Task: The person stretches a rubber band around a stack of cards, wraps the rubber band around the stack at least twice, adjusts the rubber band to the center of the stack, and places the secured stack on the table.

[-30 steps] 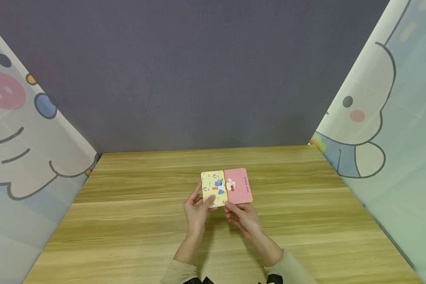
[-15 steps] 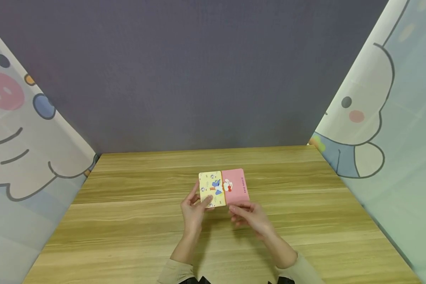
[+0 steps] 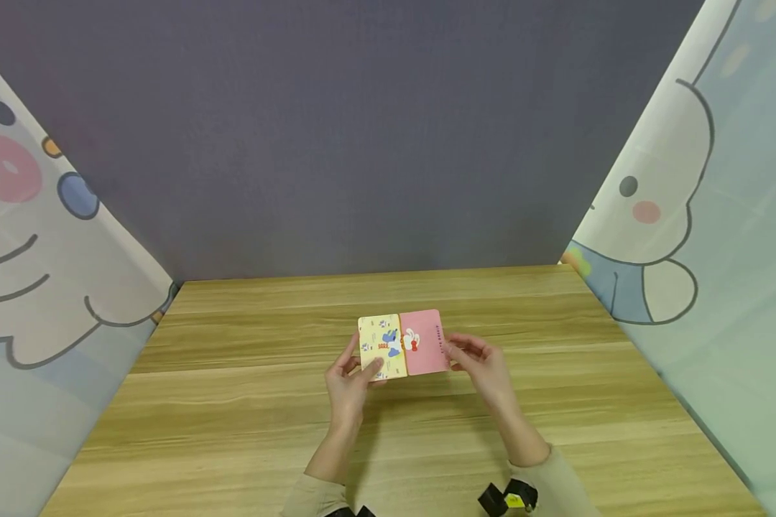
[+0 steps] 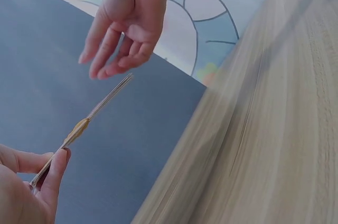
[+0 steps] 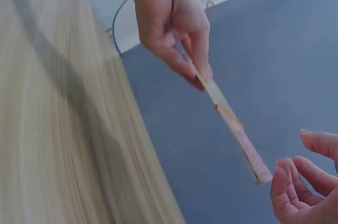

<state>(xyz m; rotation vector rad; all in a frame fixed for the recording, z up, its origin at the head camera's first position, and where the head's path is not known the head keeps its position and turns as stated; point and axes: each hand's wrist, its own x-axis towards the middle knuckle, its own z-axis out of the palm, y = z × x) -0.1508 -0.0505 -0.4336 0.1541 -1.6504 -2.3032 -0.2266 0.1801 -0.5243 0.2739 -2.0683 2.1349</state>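
A small thin notebook, yellow on its left half and pink on its right with cartoon animals, is held above the table, tilted. My left hand pinches its yellow end, thumb on the front and fingers behind. An orange band crosses the middle of the notebook, and layered page edges show in the left wrist view. My right hand is beside the pink end. In the right wrist view its thumb and fingers are spread apart, next to the notebook's tip without gripping it.
The wood-grain table lies below both hands. A dark grey panel stands behind it. Cartoon-printed curtains hang at the left and right. A black wrist device sits at the right sleeve.
My right hand has left the notebook's lower edge and moved right and up to its pink end. The left hand and notebook have shifted slightly left in the head view.
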